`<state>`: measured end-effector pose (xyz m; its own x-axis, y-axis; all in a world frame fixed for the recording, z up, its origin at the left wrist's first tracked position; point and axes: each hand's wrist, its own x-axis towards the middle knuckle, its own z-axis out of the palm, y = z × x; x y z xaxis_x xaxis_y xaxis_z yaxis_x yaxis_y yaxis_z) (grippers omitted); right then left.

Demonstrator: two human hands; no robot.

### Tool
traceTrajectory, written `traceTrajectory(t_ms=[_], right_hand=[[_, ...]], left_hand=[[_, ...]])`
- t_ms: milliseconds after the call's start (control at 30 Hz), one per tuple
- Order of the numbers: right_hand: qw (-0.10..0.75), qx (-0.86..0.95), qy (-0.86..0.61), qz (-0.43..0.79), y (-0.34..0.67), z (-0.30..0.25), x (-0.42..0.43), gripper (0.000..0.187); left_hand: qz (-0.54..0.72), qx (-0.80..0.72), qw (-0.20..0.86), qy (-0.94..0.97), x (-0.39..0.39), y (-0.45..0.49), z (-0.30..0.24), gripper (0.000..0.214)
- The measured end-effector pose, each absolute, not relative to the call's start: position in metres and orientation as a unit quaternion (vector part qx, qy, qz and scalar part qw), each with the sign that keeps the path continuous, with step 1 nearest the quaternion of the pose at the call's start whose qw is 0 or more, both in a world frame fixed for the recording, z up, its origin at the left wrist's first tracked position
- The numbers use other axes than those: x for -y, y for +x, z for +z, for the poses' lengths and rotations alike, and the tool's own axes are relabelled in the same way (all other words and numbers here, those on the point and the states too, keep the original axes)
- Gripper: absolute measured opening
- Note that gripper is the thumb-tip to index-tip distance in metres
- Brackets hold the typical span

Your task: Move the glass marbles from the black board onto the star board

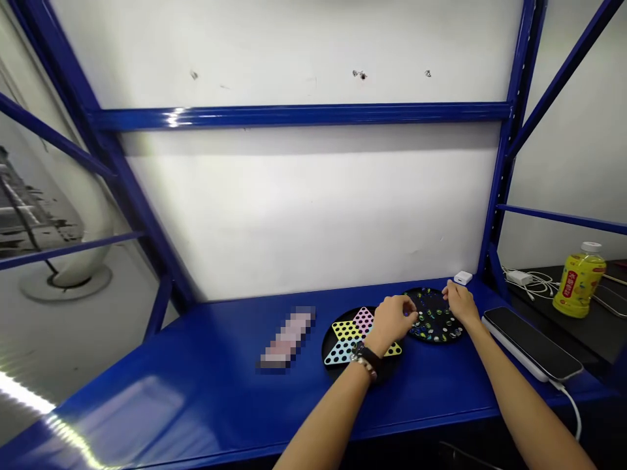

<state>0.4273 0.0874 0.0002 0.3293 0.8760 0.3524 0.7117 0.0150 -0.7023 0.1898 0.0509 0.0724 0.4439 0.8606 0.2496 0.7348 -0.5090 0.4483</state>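
A round black tray (447,301) holds several glass marbles (431,320), some clear with coloured swirls. Over its left rim, my left hand (393,318) has its fingers curled toward the thumb; anything between the tips is too small to make out. My right hand (461,304) is over the tray's right side, fingers bent together and pointing left, with their contents hidden. Left of the marbles lies a star-shaped Chinese checkers board (345,343) with pink, yellow and light blue points full of black holes. It rests on a black round base (329,334), partly covered by my left hand and wrist.
The blue shelf (235,391) carries a blurred-out pinkish object (288,339) at left and a phone (533,343) on a white power bank at right. A small white case (463,278) sits behind. Beyond the blue post (497,183) stand a yellow bottle (579,281) and white cables (541,282).
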Motion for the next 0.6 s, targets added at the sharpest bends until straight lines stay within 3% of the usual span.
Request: traceTrajectory(t_ms=[133,367,600], right_hand=[[0.44,0.521,-0.718,0.135,0.42,0.008,-0.084,0.054],[0.421,0.516,-0.729,0.157,0.411,0.018,-0.079,0.054],[0.411,0.528,-0.724,0.165,0.408,0.017,-0.077,0.054]], left_hand=[[0.17,-0.517,0.084,0.835,-0.073,0.231,0.052,0.019],[0.146,-0.528,0.095,0.831,-0.09,0.237,0.042,0.018],[0.231,-0.5,0.087,0.83,-0.079,0.176,0.066,0.032]])
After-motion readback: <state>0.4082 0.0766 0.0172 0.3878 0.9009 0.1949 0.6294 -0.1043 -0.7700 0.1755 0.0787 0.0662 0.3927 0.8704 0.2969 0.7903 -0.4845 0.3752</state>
